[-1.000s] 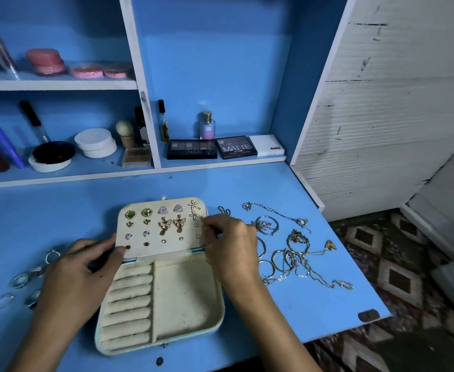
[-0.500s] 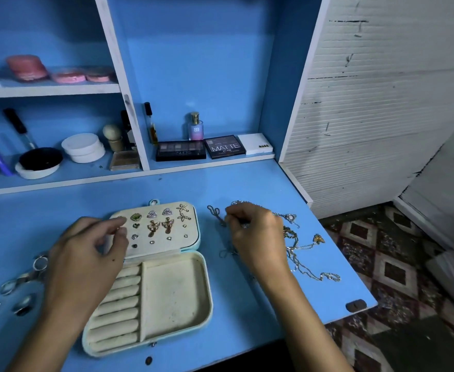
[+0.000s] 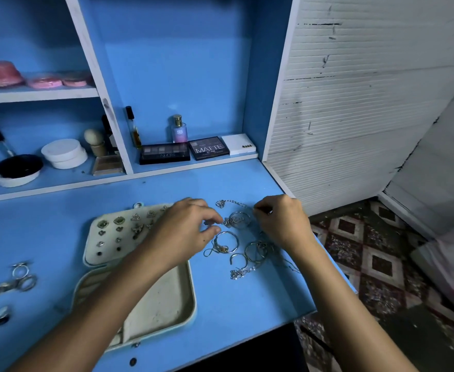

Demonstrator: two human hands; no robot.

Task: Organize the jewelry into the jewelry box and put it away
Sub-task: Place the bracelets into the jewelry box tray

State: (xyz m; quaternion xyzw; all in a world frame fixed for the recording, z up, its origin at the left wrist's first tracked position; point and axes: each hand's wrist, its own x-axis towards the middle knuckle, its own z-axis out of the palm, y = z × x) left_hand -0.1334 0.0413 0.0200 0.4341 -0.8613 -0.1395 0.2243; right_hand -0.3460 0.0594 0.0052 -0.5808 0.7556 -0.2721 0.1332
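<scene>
Now, at the desk: a person sorts loose jewelry beside an open jewelry box [image 3: 166, 304] on a blue desktop [image 3: 46, 224]
Left hand: the left hand [image 3: 185, 232] reaches across the box lid [image 3: 107, 237], thumb and forefinger nearly closed at the left edge of the chain pile [image 3: 236, 237]; whether they already pinch a link cannot be told
Right hand: the right hand [image 3: 282, 224] has its fingers curled, pinching the far end of a thin chain [image 3: 231, 203]
Key relation: the chain runs left to right between the two hands, just beyond a small bangle [image 3: 239, 220]; the right hand holds one end, the left sits nearer the tangle
Box: its empty tray lies toward the camera, left of the pile, under the left forearm
Still out: rings [image 3: 14, 283] well apart at the desk's left edge
Judgement: untangling looks the next step, and a snag on the bangles is the risk
</scene>
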